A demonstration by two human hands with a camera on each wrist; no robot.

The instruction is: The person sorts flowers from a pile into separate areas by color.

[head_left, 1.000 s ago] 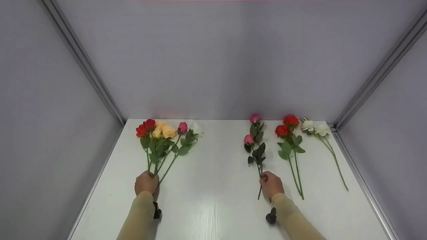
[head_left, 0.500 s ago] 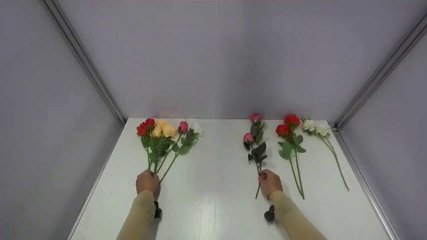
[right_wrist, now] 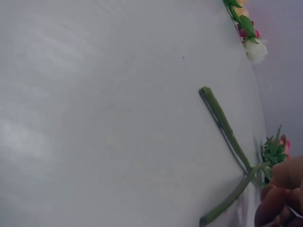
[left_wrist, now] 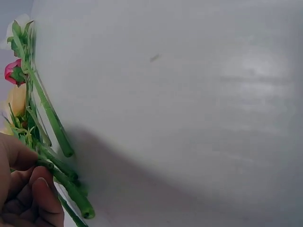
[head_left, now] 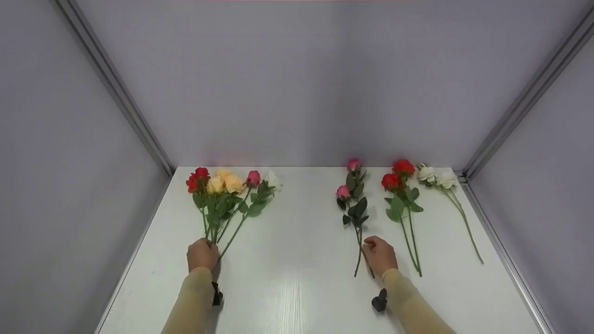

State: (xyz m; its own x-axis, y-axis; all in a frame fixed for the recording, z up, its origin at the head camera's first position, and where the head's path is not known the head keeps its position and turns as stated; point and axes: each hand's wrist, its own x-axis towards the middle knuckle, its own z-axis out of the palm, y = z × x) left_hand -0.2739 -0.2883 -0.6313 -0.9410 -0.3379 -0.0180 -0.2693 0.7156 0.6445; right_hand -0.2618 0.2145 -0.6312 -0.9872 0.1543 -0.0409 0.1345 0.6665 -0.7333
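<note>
My left hand (head_left: 203, 255) pinches green stems low down, below red flowers (head_left: 197, 180) and yellow roses (head_left: 225, 182). In the left wrist view, cut stem ends (left_wrist: 78, 196) poke out past the thumb and fingertips. Exactly which stems are held is partly hidden. A pink rose (head_left: 253, 178) and a pale white flower (head_left: 273, 179) fan out beside them. My right hand (head_left: 379, 255), fingers loosely bent, is just right of two crossed stems (right_wrist: 222, 125) of pink roses (head_left: 343, 192). No stem is visible between its fingertips.
Two red flowers (head_left: 392, 181) with green leaves lie right of the pink roses. White flowers (head_left: 446, 180) lie farther right, near the side rail. Grey panels (head_left: 297, 93) enclose the white table (head_left: 297, 246) at back and sides.
The right hand has let go of the pink rose stems and moved slightly right; their lower ends now lie spread in a cross. At the left, the red flowers have shifted a little leftward.
</note>
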